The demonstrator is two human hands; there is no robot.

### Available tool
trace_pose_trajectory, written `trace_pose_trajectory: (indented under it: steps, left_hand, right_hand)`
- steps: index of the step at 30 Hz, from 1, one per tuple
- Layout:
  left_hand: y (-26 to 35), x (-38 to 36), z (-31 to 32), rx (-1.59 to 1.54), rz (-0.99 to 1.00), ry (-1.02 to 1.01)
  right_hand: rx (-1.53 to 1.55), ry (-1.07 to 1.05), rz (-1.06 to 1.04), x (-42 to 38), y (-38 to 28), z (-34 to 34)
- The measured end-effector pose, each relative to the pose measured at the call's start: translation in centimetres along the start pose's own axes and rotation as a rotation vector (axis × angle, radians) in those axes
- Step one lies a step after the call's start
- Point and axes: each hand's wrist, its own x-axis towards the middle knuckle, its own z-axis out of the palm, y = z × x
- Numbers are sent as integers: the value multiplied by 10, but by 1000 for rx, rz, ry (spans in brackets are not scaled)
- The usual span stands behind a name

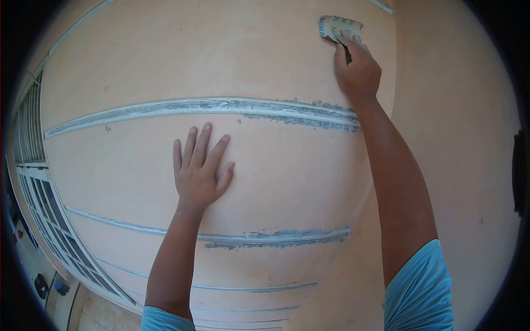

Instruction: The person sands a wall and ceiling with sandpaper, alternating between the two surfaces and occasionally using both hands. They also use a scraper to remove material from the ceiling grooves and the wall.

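My right hand (360, 69) is raised to the upper right of the wall, its fingers closed on a piece of sandpaper (338, 26). Printed lettering shows on the sandpaper's tan backing, and its left edge curls. It lies against or very near the peach wall (265, 60). My left hand (200, 168) rests with spread fingers on the wall, holding nothing. Just above its fingertips runs a whitish-grey grooved strip (210, 106), with patchy grey, flaked edges toward the right.
Lower down, a second grooved strip (276, 238) has similar grey patches, with several thinner strips beneath. A barred window (52, 212) is at the left. The side wall (452, 138) meets this wall at the right. Tiled floor (102, 314) shows at the lower left.
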Motion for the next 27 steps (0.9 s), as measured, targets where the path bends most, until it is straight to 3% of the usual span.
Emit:
trace_pose_trajectory:
  steps: [5, 27]
  left_hand:
    - [-3, 0, 2, -9, 22, 2]
    - [-2, 1, 3, 30, 59, 17]
  right_hand:
    - [-53, 81, -106, 1, 6, 3]
    - [-1, 116, -59, -1, 4, 5]
